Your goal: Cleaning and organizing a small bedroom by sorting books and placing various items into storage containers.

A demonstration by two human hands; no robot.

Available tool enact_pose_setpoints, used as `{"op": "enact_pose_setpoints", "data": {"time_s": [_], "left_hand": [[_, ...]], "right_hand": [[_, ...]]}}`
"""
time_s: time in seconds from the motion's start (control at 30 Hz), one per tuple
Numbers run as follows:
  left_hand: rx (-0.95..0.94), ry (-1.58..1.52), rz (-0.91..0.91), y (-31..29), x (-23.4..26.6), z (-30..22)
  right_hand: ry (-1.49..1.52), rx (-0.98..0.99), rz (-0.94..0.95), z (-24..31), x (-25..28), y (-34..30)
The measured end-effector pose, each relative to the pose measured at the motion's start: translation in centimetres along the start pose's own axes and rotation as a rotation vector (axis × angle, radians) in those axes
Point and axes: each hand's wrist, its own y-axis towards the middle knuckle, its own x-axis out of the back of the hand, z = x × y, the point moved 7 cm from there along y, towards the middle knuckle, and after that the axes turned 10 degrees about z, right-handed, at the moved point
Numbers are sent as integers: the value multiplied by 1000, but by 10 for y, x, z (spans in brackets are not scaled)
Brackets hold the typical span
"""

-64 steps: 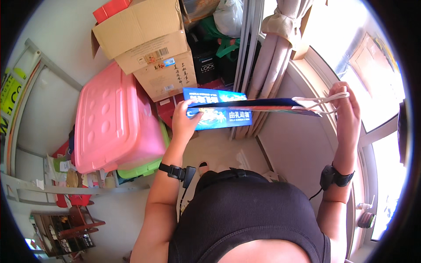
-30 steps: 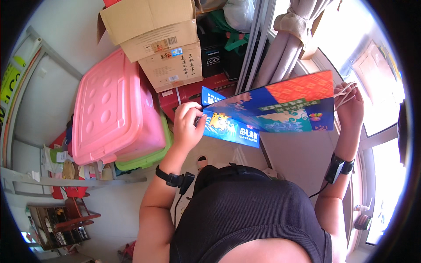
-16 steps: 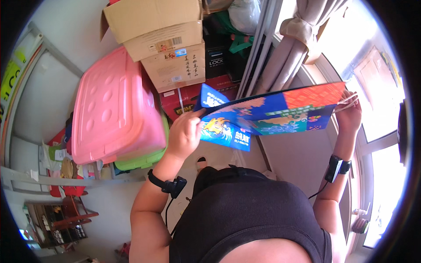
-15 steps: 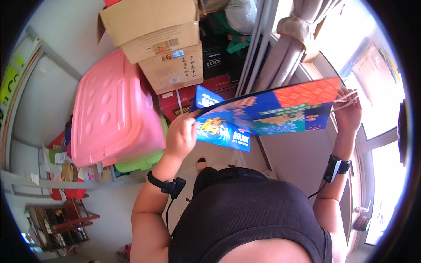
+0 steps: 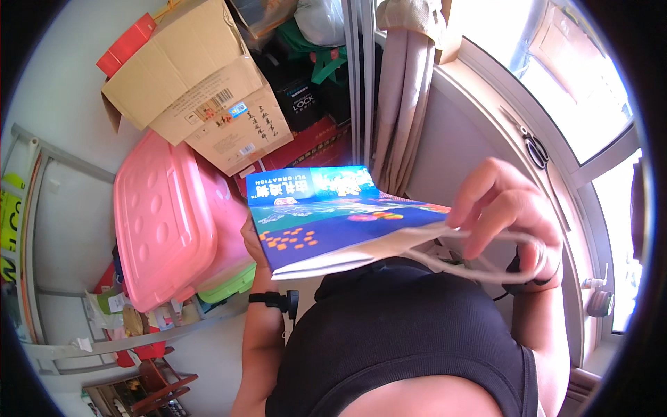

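A flattened blue paper gift bag [image 5: 333, 233] with colourful printing is held in front of my body. Its pale inside shows along the open mouth, which faces my right side. My left hand [image 5: 254, 243] grips the bag's left edge; most of its fingers are hidden behind the paper. At the mouth, my right hand [image 5: 507, 212] has bent fingers on the white cord handle [image 5: 479, 276], which loops around them toward the wrist. Both wrists wear black straps with small devices.
To the left, a pink lidded storage bin [image 5: 167, 215] sits above a green one [image 5: 228, 283]. Stacked cardboard cartons [image 5: 229, 118] stand behind it. A tied curtain [image 5: 401, 90] hangs beside the window. On the sill to the right lie black-handled scissors [image 5: 535, 149].
The bag has turned and come lower and closer, its mouth now nearer my body. My right hand has moved inward and down with the handle. The left hand is now mostly behind the bag.
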Motion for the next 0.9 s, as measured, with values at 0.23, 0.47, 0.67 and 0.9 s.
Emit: {"op": "enact_pose_setpoints", "data": {"time_s": [0.23,0.47,0.67,0.9], "left_hand": [[154,-116,-5,-26,-144,-31],[114,-67,8,-27,-148,-30],[57,4,21,-24,-159,-40],[-47,359,68,-17,-167,-60]], "right_hand": [[-122,-124,35,-14,-11,-4],[-352,23,172,-11,-17,5],[-323,-5,217,-6,-19,8],[-242,23,223,-20,-10,15]]}}
